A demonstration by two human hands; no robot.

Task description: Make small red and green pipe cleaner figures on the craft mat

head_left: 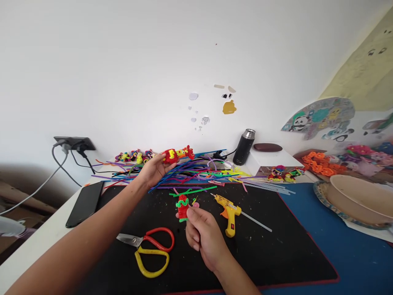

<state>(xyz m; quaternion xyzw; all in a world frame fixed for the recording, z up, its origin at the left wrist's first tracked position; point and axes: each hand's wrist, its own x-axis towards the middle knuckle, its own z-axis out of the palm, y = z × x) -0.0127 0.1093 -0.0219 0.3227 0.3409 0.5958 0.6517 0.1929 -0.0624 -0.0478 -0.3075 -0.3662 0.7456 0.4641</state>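
Observation:
My left hand (154, 169), reaching toward the back of the table, grips a red and yellow pipe-cleaner figure (170, 156) lying on its side in the fingers. Nearer to me, my right hand (206, 234) pinches a red pipe-cleaner piece (183, 208) with a green zigzag band and green lower edge. Loose green pipe cleaners (196, 191) lie just behind that piece. To the right hand's right rests a yellow glue gun (230, 213) with a glue stick in its rear. Scissors (150, 246) with red and yellow handles lie open at the left.
A black mat (270, 254) covers the table's middle. Many colored pipe cleaners (196, 168) are heaped along the wall, with small finished figures (135, 155) behind. A black thermos (244, 147) stands back right; a phone (85, 204) lies left; a beige basin (362, 200) sits right.

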